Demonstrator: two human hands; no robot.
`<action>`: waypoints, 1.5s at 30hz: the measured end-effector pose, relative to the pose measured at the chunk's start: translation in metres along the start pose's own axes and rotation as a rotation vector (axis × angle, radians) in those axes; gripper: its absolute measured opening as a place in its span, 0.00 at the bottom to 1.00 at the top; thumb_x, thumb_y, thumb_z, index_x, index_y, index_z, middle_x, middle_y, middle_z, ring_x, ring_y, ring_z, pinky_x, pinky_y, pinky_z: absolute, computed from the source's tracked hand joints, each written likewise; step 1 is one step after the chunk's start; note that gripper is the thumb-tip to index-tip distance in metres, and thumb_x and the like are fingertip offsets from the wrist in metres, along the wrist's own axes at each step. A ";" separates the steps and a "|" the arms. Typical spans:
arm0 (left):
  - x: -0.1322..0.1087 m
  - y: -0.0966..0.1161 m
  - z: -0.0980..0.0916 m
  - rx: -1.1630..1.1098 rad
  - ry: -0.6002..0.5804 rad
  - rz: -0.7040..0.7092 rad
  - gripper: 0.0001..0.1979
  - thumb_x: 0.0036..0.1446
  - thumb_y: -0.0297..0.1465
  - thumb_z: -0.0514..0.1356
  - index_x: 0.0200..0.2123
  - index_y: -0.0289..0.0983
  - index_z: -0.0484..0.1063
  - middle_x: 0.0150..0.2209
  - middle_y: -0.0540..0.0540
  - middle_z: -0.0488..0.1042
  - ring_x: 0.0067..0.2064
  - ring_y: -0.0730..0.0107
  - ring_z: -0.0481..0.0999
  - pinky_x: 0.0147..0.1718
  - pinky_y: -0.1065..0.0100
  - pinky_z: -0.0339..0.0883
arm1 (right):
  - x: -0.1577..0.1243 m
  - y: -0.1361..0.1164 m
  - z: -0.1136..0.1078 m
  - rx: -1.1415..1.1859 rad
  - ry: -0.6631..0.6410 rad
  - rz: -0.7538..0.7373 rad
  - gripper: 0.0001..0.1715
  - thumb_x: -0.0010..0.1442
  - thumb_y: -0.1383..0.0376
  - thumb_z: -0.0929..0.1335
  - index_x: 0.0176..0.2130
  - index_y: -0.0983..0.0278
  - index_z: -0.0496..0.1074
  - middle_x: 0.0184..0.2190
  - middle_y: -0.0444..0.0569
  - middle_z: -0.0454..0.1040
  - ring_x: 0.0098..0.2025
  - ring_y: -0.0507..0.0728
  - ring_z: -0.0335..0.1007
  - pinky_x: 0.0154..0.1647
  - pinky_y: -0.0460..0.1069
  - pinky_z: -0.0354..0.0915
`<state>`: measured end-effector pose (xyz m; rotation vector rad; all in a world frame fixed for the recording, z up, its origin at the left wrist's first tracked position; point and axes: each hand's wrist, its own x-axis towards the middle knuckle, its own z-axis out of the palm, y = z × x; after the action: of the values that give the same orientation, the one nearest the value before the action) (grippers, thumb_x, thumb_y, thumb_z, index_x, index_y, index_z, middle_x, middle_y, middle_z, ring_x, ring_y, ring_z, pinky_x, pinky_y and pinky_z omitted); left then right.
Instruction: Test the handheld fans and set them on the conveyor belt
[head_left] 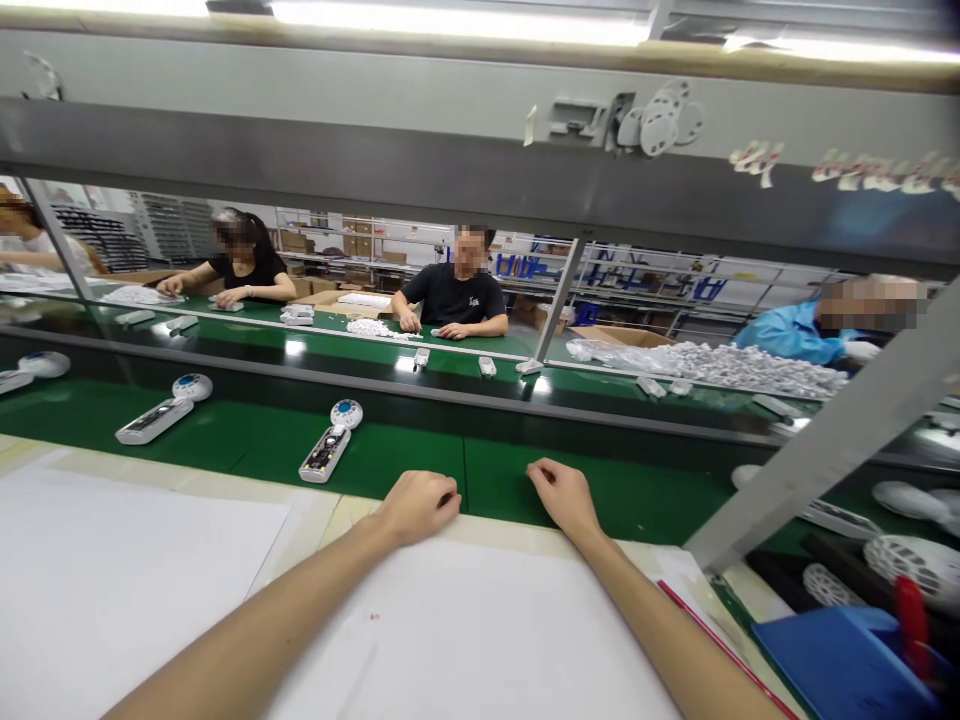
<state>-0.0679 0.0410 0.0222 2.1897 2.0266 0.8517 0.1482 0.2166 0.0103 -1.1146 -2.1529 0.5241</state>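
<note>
My left hand rests at the near edge of the green conveyor belt, its fingers curled in and nothing visible in them. My right hand lies farther right over the same edge, also loosely closed, with no object showing. Left of my left hand, on the belt, is a white handheld fan body with a round blue-centred head and an open handle exposing its inner parts. A similar fan body lies farther left. White sheets cover the worktop under my forearms.
A slanted metal post rises at right, near a blue bin with a red-handled tool and white fan grilles. A thin red stick lies beside my right forearm. Several co-workers sit across the line, near piles of white parts.
</note>
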 end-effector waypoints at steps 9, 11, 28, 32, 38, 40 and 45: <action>0.001 0.000 0.000 0.002 0.006 0.001 0.15 0.61 0.31 0.53 0.22 0.38 0.62 0.24 0.50 0.70 0.27 0.71 0.67 0.29 0.68 0.53 | 0.000 -0.001 -0.001 -0.002 -0.013 0.003 0.19 0.61 0.55 0.63 0.27 0.61 0.76 0.18 0.43 0.66 0.25 0.56 0.61 0.29 0.49 0.54; 0.000 0.000 0.000 0.002 0.006 -0.001 0.15 0.61 0.31 0.53 0.22 0.38 0.62 0.24 0.50 0.70 0.27 0.72 0.67 0.29 0.68 0.53 | 0.000 -0.001 -0.001 -0.001 -0.016 0.005 0.19 0.61 0.55 0.63 0.27 0.61 0.76 0.18 0.43 0.66 0.25 0.56 0.61 0.29 0.49 0.54; 0.000 -0.001 0.000 -0.021 -0.002 -0.013 0.13 0.60 0.31 0.53 0.22 0.38 0.61 0.24 0.51 0.69 0.26 0.73 0.64 0.28 0.68 0.50 | -0.001 -0.004 -0.003 0.005 -0.042 0.016 0.20 0.61 0.54 0.62 0.27 0.61 0.75 0.21 0.44 0.69 0.27 0.57 0.63 0.31 0.50 0.54; 0.000 -0.001 0.000 -0.025 -0.001 -0.011 0.13 0.60 0.31 0.53 0.22 0.38 0.60 0.24 0.51 0.68 0.26 0.73 0.63 0.28 0.68 0.50 | -0.001 -0.004 -0.002 0.001 -0.044 0.014 0.20 0.61 0.54 0.62 0.28 0.61 0.75 0.21 0.44 0.69 0.27 0.57 0.63 0.31 0.50 0.54; 0.000 0.000 0.001 -0.029 0.004 -0.008 0.14 0.60 0.31 0.53 0.22 0.38 0.60 0.23 0.51 0.68 0.26 0.73 0.63 0.28 0.68 0.50 | -0.002 -0.005 -0.002 -0.004 -0.040 0.008 0.20 0.61 0.54 0.62 0.27 0.61 0.75 0.20 0.44 0.68 0.26 0.56 0.62 0.30 0.50 0.54; 0.000 0.000 0.001 -0.029 0.006 -0.007 0.14 0.60 0.31 0.53 0.22 0.37 0.60 0.23 0.51 0.68 0.26 0.73 0.63 0.28 0.68 0.50 | -0.002 -0.005 -0.003 -0.006 -0.040 0.006 0.20 0.61 0.54 0.62 0.27 0.61 0.75 0.19 0.44 0.67 0.26 0.56 0.62 0.29 0.50 0.53; 0.000 -0.002 0.002 -0.028 0.004 -0.003 0.14 0.60 0.31 0.53 0.22 0.37 0.59 0.23 0.51 0.68 0.26 0.73 0.63 0.28 0.68 0.50 | -0.001 -0.005 -0.002 -0.012 -0.034 0.006 0.20 0.61 0.54 0.62 0.27 0.61 0.75 0.20 0.44 0.68 0.26 0.56 0.62 0.30 0.50 0.53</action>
<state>-0.0687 0.0417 0.0203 2.1711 2.0070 0.8797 0.1476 0.2132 0.0142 -1.1261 -2.1850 0.5375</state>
